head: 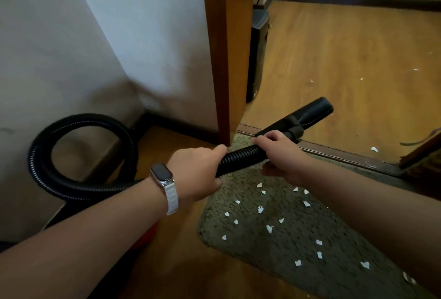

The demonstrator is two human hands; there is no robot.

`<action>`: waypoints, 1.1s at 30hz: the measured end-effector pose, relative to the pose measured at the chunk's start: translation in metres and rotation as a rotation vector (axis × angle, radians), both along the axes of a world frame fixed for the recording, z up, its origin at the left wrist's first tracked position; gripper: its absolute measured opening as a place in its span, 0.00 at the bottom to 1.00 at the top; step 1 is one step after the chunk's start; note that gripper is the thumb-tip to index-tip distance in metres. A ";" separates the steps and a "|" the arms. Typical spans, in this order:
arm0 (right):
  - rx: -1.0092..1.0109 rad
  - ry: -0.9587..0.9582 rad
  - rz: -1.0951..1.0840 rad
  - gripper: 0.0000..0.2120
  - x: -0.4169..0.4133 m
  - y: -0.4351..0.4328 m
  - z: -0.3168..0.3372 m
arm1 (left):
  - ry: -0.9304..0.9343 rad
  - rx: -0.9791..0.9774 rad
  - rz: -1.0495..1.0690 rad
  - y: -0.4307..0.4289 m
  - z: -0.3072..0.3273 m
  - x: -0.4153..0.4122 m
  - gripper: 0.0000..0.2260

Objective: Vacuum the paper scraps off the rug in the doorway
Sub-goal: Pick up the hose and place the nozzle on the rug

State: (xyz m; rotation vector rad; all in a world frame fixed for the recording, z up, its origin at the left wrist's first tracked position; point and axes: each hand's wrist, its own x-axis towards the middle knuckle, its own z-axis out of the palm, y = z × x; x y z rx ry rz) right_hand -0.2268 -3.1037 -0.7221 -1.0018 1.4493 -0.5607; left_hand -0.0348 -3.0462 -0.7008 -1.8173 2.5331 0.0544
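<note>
A grey-green shaggy rug [281, 246] lies in the doorway with several white paper scraps [270, 228] strewn over it. Both hands hold a black ribbed vacuum hose [238, 159] above the rug's far end. My left hand [198, 174], with a watch on its wrist, grips the hose further back. My right hand [279, 153] grips it near the front, just behind the black floor nozzle [310, 113]. The nozzle hangs in the air over the door threshold, tilted up and away. The hose loops back to the left [78, 155] along the wall.
A wooden door edge [226, 60] stands upright just left of the nozzle. A dark threshold strip [346, 153] crosses the doorway. Beyond it is wooden floor with a few scraps [374, 149]. A black box-like appliance [257, 48] stands behind the door. Something red [148, 234] shows under my left forearm.
</note>
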 end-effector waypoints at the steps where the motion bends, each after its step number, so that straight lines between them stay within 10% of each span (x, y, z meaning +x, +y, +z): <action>1: -0.007 0.027 0.057 0.14 0.003 0.000 0.005 | -0.007 -0.054 0.025 0.001 0.005 0.010 0.14; 9: -0.261 0.134 0.520 0.25 0.013 -0.003 0.036 | -0.044 -0.514 -0.061 -0.007 0.043 0.043 0.14; 16: -0.699 0.448 0.373 0.13 0.026 -0.005 0.023 | -0.040 -0.587 -0.149 -0.009 0.054 0.053 0.15; 25: -0.480 0.181 0.330 0.11 0.009 -0.011 0.031 | -0.013 -0.755 0.261 -0.025 0.061 0.098 0.16; 33: -0.402 0.220 0.304 0.11 -0.037 -0.018 0.026 | 0.022 -0.641 0.077 -0.065 0.050 0.054 0.11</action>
